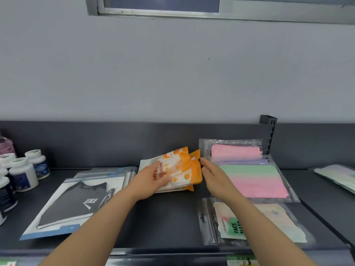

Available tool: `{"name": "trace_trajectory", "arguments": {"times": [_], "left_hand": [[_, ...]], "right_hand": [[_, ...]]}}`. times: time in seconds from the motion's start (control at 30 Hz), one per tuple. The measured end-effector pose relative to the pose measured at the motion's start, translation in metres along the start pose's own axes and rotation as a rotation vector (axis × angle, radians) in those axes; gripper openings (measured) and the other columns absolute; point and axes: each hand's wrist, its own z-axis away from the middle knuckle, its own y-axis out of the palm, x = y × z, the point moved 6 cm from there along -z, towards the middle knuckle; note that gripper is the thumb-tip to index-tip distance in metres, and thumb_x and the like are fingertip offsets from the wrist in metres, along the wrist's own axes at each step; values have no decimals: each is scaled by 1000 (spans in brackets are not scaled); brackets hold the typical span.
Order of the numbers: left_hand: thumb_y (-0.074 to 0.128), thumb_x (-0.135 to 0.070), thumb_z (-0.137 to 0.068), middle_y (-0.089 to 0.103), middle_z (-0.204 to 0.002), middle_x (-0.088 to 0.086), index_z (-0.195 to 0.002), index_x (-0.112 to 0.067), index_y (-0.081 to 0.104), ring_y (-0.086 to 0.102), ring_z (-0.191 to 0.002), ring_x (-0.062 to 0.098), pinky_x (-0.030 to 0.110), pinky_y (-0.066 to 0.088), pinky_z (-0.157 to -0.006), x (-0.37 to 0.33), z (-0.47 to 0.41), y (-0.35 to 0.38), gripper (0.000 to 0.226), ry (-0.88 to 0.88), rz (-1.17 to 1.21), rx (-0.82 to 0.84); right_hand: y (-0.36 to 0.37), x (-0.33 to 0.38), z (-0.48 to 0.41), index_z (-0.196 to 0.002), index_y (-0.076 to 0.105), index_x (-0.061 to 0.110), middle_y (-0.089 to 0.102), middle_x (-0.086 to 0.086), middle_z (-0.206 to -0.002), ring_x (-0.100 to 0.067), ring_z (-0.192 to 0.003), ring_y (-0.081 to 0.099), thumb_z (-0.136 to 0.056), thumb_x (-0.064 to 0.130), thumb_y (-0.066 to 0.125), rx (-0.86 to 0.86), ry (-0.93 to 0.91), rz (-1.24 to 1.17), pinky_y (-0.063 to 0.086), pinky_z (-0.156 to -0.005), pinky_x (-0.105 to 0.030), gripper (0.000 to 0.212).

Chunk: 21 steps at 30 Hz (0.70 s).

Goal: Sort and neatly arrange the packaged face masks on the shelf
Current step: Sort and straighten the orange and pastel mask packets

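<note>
A stack of orange-and-white mask packs (184,166) lies mid-shelf on the dark shelf (165,219). My left hand (151,179) grips the stack from its left side, thumb over the top pack. My right hand (213,173) hovers just right of the stack with straight fingers, its fingertips near the orange edge. A black UKE mask pack (76,202) lies at the left on several similar packs. Pink and green mask packs (253,175) are stacked at the right. A clear "FACE MASK" pack (230,225) sits at the front right, partly under my right forearm.
White pill bottles (25,173) stand at the far left. A black slotted upright (269,133) rises at the back right. Another pale green pack (338,175) lies on the adjoining shelf to the right. The shelf's back panel is low and dark.
</note>
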Motion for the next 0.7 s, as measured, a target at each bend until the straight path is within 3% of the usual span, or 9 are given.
{"name": "trace_trajectory", "arguments": {"times": [0.1,0.17,0.27,0.33,0.4,0.5,0.57,0.7], "left_hand": [[60,-47,-92,43,-151,-6,-152,-28,31,45,-133,16,30,37,-107,-21,-11,1,69,87,-72,2],[56,-47,-95,41,-151,-4,-151,-31,33,44,-133,18,32,36,-108,-31,-20,3,63,121,-197,31],[50,-47,-97,38,-152,-4,-150,-38,32,40,-137,20,38,31,-113,-34,-23,3,57,167,-340,69],[46,-47,-98,34,-154,-6,-150,-41,29,32,-142,17,43,24,-117,-30,-18,2,55,216,-435,72],[44,-46,-98,29,-157,-6,-151,-42,26,24,-145,15,45,18,-119,-26,-15,2,55,256,-490,69],[49,-54,-90,19,-161,-11,-152,-45,18,17,-149,16,47,16,-120,-18,-16,-1,69,244,-475,44],[56,-67,-81,13,-162,-14,-151,-47,14,12,-150,17,52,14,-120,-10,-18,-3,85,162,-439,42],[66,-73,-71,10,-163,-11,-151,-45,16,5,-151,17,57,13,-119,-8,-19,-8,99,82,-437,29]], "right_hand": [[1,-9,-9,-124,48,28,56,9,-122,-3,-107,52,-105,24,27,-24,53,-134,39,-92,-22,28],[-7,-9,-10,-128,46,25,53,7,-127,-4,-106,48,-104,20,28,-96,62,-179,34,-95,-25,30],[-18,-10,-12,-147,31,22,42,6,-145,-10,-129,40,-104,19,31,-163,37,-221,30,-109,-29,43],[-14,-10,-14,-145,35,30,42,11,-148,-6,-130,44,-103,23,38,-85,-17,-243,39,-105,-25,43],[-7,-11,-14,-135,44,34,50,15,-137,1,-113,52,-97,30,53,39,-48,-176,44,-87,-13,39],[-2,-11,-11,-129,41,32,41,21,-115,0,-102,44,-79,34,76,145,-126,221,38,-73,-8,61],[1,-15,-13,-134,41,29,39,16,-117,-4,-105,41,-71,35,81,124,-130,333,37,-79,-12,76],[11,-14,-23,-136,45,28,45,6,-133,-11,-118,45,-68,38,81,124,-147,402,39,-94,-22,77]]}}
